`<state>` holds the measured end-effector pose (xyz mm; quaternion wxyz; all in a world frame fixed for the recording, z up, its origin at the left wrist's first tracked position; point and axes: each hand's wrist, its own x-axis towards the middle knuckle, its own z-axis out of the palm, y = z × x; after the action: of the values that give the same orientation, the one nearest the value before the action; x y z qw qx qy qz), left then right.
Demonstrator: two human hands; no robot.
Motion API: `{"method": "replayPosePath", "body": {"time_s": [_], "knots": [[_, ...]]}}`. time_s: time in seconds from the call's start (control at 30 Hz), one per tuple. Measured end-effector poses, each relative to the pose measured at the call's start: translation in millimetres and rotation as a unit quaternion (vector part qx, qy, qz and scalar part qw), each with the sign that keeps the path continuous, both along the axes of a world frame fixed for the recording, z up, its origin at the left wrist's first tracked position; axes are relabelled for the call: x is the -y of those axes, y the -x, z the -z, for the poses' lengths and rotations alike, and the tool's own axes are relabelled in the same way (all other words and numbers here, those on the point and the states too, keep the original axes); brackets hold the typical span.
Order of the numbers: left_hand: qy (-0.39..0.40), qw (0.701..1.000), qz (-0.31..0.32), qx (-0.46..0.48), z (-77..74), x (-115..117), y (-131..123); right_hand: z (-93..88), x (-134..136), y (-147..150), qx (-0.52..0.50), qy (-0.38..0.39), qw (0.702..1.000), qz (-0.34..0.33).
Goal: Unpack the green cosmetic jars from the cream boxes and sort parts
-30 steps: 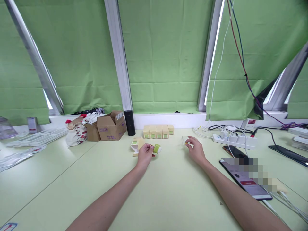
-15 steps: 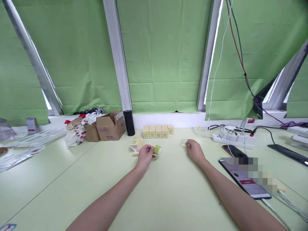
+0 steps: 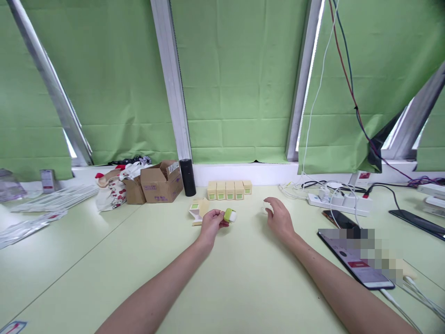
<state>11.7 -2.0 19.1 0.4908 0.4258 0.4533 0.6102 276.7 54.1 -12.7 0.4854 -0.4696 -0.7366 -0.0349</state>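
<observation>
Five boxes [image 3: 225, 190] shut, one open box [image 3: 198, 212]

Below the frame's centre, the left hand [image 3: 212, 225] pinches a green-and-white thing [image 3: 230, 215]. Further right, the right hand [image 3: 280, 221] bends by a clear bit [image 3: 267, 208]; pinching, I can't tell.

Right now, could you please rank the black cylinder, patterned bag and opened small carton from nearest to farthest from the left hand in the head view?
From the left hand:
1. Opened small carton, just left of it
2. Black cylinder, behind and left
3. Patterned bag, much farther left
</observation>
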Motion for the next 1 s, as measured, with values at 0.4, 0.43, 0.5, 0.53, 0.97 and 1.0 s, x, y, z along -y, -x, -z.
{"method": "replayPosePath", "body": {"time_s": [0.4, 0.43, 0.5, 0.53, 0.97, 1.0], "knots": [[0.021, 0.995, 0.082, 0.055, -14.6, 16, -10, -26.9, 76, 62, 0.116, -0.167, 0.965, -0.166], [0.022, 0.994, 0.086, 0.056, -15.4, 18, -11, -26.6, 77, 62, 0.116, -0.167, 0.966, -0.162], [0.023, 0.994, 0.095, 0.056, -16.7, 20, -14, -25.7, 76, 61, 0.118, -0.165, 0.967, -0.154], [0.023, 0.993, 0.099, 0.056, -17.1, 22, -15, -25.2, 75, 60, 0.118, -0.162, 0.968, -0.151], [0.023, 0.990, 0.134, 0.046, -13.7, 25, -20, -25.3, 75, 57, 0.091, -0.113, 0.973, -0.177], [0.024, 0.989, 0.137, 0.045, -12.7, 24, -19, -25.4, 75, 58, 0.078, -0.103, 0.975, -0.183]]}}
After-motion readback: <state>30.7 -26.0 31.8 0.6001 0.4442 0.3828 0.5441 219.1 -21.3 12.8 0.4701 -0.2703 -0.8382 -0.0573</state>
